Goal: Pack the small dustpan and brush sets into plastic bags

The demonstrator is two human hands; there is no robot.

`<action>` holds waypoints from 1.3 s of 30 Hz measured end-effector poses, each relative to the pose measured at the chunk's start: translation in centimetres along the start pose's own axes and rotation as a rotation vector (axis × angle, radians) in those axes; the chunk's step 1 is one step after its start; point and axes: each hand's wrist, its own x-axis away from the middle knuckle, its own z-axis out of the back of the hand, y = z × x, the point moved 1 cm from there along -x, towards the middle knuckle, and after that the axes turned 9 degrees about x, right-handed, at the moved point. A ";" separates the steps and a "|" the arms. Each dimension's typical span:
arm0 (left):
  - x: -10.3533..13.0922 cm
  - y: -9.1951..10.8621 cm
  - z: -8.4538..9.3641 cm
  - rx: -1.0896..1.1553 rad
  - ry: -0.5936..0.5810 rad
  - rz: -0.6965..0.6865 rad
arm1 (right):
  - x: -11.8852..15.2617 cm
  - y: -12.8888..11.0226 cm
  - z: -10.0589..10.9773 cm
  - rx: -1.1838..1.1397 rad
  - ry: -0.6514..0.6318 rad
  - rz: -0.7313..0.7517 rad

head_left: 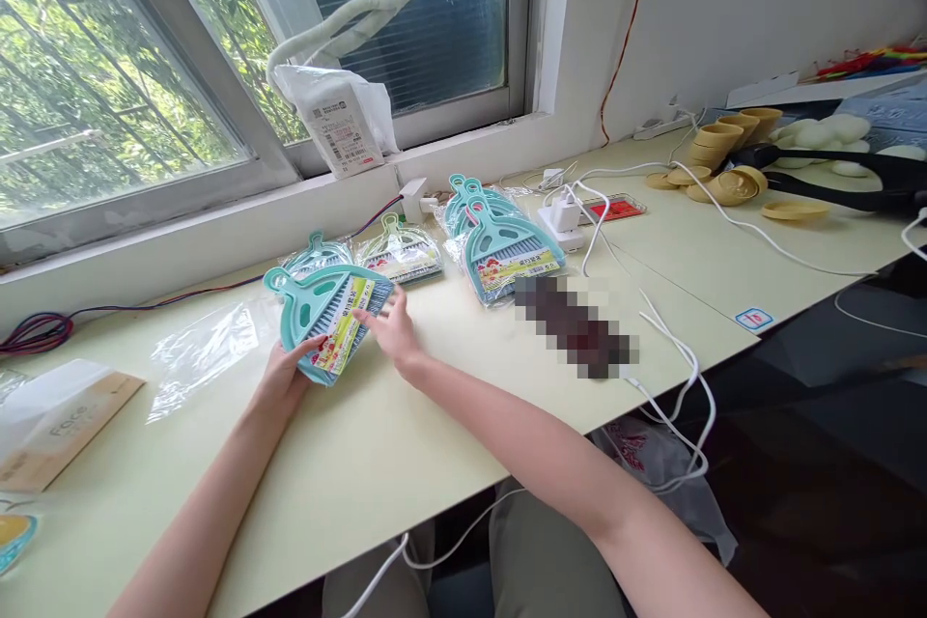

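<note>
A teal dustpan and brush set (305,304) with a yellow printed label is raised over the table, tilted, its handle toward the upper left. My left hand (284,373) grips its lower left edge, thumb on the front. At its right edge is my right hand (392,326), fingers apart and touching or very near the label and bristles. Behind it lie a wrapped teal set (317,249) and a wrapped pale green set (401,251). Several wrapped teal sets (507,249) are stacked further right. An empty clear bag (210,348) lies flat to the left.
A tissue pack (69,425) lies at the left. White chargers (563,217) and cables (691,377) are on the right, near a blurred dark object (579,328). Beige cups (724,140) stand at the back right. A wrapped box (340,127) leans on the sill.
</note>
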 end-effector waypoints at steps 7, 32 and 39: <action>0.1 -0.2 -0.3 -0.037 -0.068 0.029 | -0.5 1.7 -1.3 -0.357 -0.261 -0.237; -2.9 2.7 8.6 -1.229 0.286 -0.133 | -0.5 0.8 0.6 -0.244 -0.174 -0.208; -3.0 2.0 9.3 -1.348 0.492 -0.183 | -0.3 0.6 0.7 -0.233 -0.182 -0.205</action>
